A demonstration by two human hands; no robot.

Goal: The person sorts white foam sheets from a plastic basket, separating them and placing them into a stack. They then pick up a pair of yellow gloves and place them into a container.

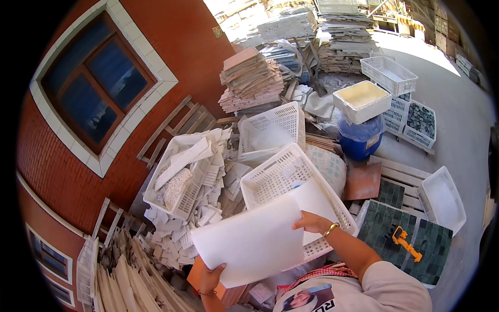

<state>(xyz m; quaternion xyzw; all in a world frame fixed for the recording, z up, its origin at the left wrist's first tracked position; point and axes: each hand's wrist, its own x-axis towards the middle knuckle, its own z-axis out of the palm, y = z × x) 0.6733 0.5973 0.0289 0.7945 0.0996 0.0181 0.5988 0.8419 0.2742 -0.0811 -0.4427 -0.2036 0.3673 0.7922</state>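
Note:
A white sheet with a fine mesh-like texture (249,242) is stretched between my two hands. My left hand (210,278) pinches its lower left edge, thumb on top. At the upper right edge, my right hand (312,222), with a gold bracelet at the wrist, grips it between thumb and fingers. Under and beyond the sheet stands a white slotted plastic crate (270,177), and the sheet hides part of it. More white sheet material (318,205) lies in that crate, just past my right hand.
Left of the crate, another crate (182,200) sits on a heap of broken white tile pieces (208,216). A blue barrel (358,140) carries a white foam box (361,101). On the right, a yellow-orange tool (404,242) rests on dark green tile sheets (379,223).

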